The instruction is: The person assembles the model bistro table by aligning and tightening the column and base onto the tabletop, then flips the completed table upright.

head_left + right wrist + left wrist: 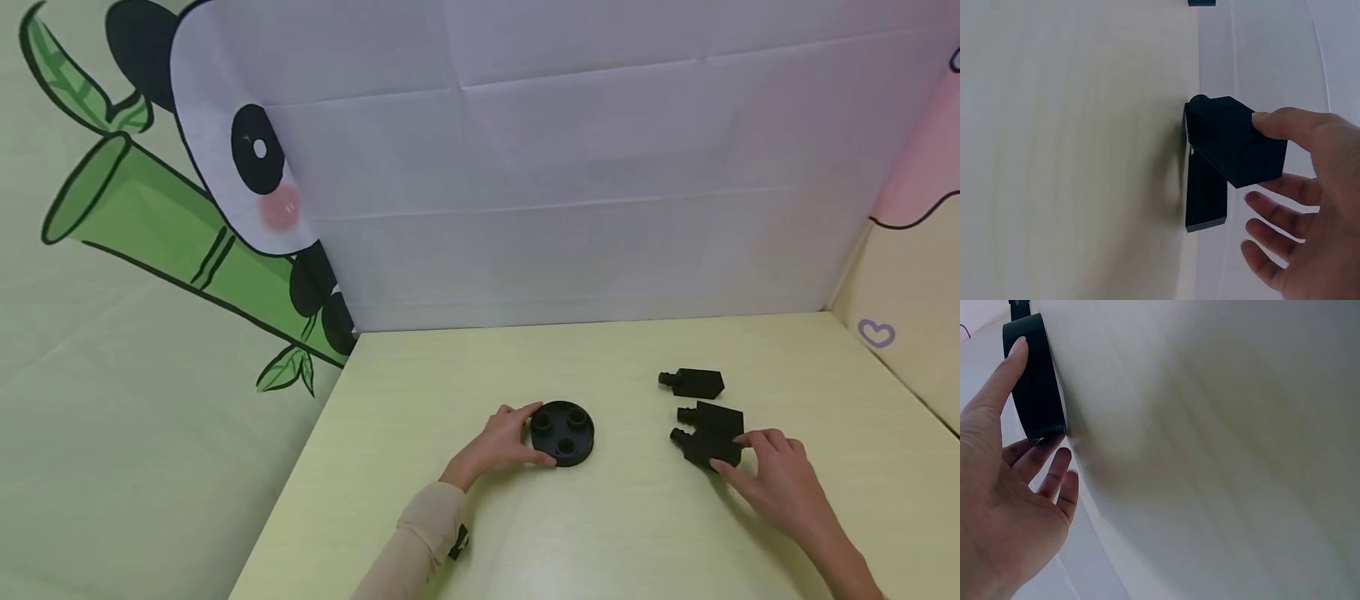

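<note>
A round black base with three raised sockets lies on the table, and my left hand grips its left edge between thumb and fingers. Seen from the side in the left wrist view, the base has a thick, smooth rim under my thumb. At the right, my right hand pinches a black bottle-shaped block with a narrow neck by its wide end, neck pointing left. The right wrist view shows this block tilted, overlapping a similar one; whether they touch I cannot tell.
Two more black bottle-shaped blocks lie just beyond the held one, a nearer one and a farther one. The pale table ends at a white cloth backdrop with a printed panda at left.
</note>
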A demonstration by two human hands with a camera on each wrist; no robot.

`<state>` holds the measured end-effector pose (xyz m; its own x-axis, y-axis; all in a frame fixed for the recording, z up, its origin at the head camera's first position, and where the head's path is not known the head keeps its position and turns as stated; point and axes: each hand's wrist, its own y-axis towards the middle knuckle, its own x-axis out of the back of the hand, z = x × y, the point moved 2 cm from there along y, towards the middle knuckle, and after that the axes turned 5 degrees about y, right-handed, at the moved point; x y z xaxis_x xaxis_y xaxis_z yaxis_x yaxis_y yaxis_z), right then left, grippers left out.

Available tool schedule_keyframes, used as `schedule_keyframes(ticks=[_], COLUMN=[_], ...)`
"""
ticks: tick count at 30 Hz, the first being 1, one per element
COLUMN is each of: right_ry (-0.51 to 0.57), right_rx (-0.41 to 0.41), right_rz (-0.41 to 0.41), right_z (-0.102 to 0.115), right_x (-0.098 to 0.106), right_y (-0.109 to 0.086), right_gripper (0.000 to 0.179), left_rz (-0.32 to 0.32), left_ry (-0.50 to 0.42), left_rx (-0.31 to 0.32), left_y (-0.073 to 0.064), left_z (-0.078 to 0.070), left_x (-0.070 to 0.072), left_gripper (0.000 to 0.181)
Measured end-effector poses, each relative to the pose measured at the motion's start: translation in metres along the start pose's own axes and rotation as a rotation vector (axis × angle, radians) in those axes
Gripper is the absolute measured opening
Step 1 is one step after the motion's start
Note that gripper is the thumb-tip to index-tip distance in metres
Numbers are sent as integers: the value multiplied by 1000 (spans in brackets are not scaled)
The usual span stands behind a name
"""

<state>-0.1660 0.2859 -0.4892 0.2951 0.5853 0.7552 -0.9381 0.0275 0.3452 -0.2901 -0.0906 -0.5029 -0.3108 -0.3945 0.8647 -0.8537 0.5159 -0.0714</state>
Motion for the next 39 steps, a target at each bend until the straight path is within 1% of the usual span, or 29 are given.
schedule_keyframes(ticks=[1, 3, 9, 13, 18, 21, 26, 29, 34, 39], right_ry=[20, 65, 231, 273, 272, 260, 209, 196, 210, 162], right_rx=[21, 42, 58, 81, 118, 121, 92, 93, 115, 106], right_rz=[-22, -28, 49, 95, 138, 173, 225, 232, 247, 250], right_z=[5, 15, 52, 74, 96, 104, 112, 116, 127, 138], right_x=[-1, -1, -11, -23, -38, -46, -55, -58, -67, -77], right_y=[1, 8, 38, 61, 85, 95, 105, 109, 116, 123], right_gripper=[47, 47, 45, 43, 39, 39, 40, 38, 33, 38], left_rz=[0, 0, -5, -1, 10, 13, 12, 11, 9, 9], left_ry=[-1, 3, 7, 8, 11, 7, 7, 7, 10, 9], left_rx=[0, 3, -2, -9, -8, -1, 5, 8, 13, 14], left_y=[0, 1, 3, 4, 5, 4, 3, 2, 2, 2], left_z=[0, 1, 1, 0, -1, -2, -4, -4, -2, 0], left_x=[0, 0, 1, 0, 0, 0, 1, 1, 1, 0], left_gripper=[100, 100, 100, 100, 100, 100, 98, 98, 98, 97])
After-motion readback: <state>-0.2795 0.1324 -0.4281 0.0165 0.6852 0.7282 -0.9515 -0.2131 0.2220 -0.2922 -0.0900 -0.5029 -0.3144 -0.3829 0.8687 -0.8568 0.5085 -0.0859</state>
